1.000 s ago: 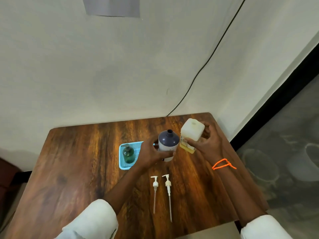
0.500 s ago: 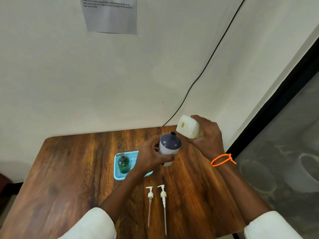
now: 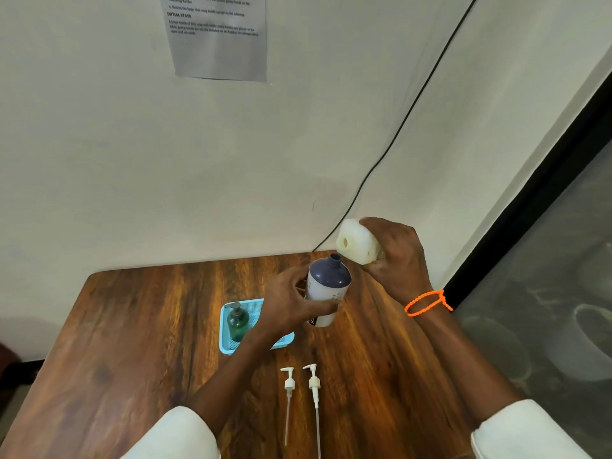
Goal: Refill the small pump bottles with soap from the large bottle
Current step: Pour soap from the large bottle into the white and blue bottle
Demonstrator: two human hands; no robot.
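Note:
My left hand grips a white pump bottle with a dark blue shoulder, lifted off the table and leaning right, its neck open. My right hand holds the large whitish soap bottle tipped on its side, its open mouth pointing left just above and right of the small bottle's neck. No soap stream is visible. A green pump bottle with its pump on stands in a light blue basket. Two loose white pump heads with long tubes lie on the table in front of me.
The wooden table stands against a white wall with a printed sheet and a black cable. The table's right edge borders a dark floor area with round vessels.
My right hand has lifted and tipped the large bottle from upright to on its side. The left hand has raised the small bottle toward its mouth. The view has tilted upward.

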